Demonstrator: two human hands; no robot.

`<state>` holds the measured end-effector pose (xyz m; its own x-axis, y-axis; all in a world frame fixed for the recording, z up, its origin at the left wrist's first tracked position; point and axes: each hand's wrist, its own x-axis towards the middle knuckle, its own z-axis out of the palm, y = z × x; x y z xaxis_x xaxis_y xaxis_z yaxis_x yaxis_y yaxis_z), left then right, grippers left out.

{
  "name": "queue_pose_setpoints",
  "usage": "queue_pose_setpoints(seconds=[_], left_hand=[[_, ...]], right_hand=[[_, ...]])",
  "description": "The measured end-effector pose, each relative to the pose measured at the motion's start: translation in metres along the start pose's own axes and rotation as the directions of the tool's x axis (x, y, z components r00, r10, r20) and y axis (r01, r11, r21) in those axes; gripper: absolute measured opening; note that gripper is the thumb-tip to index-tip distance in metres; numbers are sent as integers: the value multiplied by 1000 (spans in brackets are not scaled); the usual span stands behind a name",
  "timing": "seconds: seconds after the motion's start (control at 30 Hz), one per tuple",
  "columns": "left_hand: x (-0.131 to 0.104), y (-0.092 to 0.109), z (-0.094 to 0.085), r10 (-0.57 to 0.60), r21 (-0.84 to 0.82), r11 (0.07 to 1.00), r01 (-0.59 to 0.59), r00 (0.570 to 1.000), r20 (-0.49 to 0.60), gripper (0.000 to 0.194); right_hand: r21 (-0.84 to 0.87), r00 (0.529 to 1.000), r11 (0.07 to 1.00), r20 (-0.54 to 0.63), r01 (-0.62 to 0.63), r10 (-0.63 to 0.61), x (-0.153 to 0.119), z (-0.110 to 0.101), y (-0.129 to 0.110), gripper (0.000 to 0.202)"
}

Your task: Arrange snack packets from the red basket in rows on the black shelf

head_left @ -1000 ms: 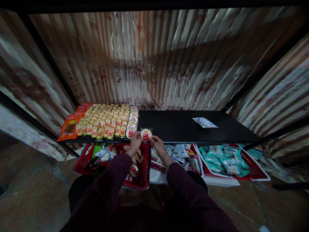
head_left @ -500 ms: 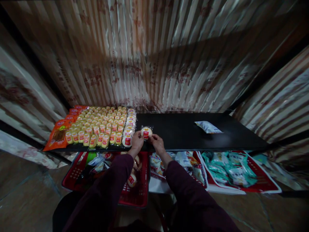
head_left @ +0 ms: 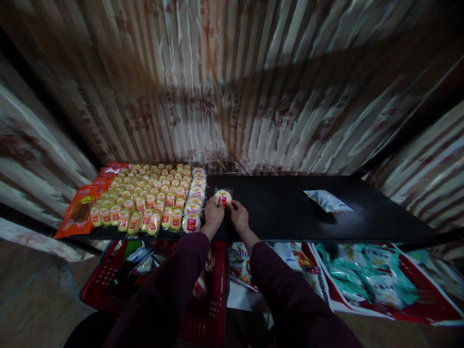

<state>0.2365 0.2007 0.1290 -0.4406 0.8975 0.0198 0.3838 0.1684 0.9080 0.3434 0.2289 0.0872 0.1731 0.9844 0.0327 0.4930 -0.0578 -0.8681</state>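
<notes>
Between my two hands is a round, pale packaged cake (head_left: pixel 222 197) in a clear wrapper with a red label. My left hand (head_left: pixel 213 212) grips its left side, fingers closed. On its right edge the fingers of my right hand (head_left: pixel 239 216) pinch the wrapper. The cake is over the black shelf (head_left: pixel 275 203), just right of a column of matching round cakes (head_left: pixel 192 209). Left of that column stand several rows of small yellow packaged cakes (head_left: pixel 147 203). Orange snack bags (head_left: pixel 80 212) lie at the far left end.
A silvery white packet (head_left: pixel 328 200) lies on the shelf's right part. Below the front edge are a red basket (head_left: pixel 217 309) with mixed packets, a basket of snack bags (head_left: pixel 321 285), and one of teal packets (head_left: pixel 380 275). Striped curtain (head_left: pixel 224 96) hangs behind.
The view has shifted slightly, with the shelf's right part and the baskets spreading outward. Both hands still hold the round cake, which has moved a little farther from the shelf's front edge.
</notes>
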Motion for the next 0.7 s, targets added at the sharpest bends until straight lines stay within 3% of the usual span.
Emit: queue_pose_setpoints(seconds=[0.17, 0.7], left_hand=[[14, 7, 5, -37, 39, 999, 37, 999, -8, 35], [69, 6, 33, -11, -10, 1000, 11, 998, -57, 37]], right_hand=[[-121, 1000, 993, -1, -2, 1, 8, 3, -11, 33], [-142, 999, 989, -30, 31, -35, 70, 32, -17, 20]])
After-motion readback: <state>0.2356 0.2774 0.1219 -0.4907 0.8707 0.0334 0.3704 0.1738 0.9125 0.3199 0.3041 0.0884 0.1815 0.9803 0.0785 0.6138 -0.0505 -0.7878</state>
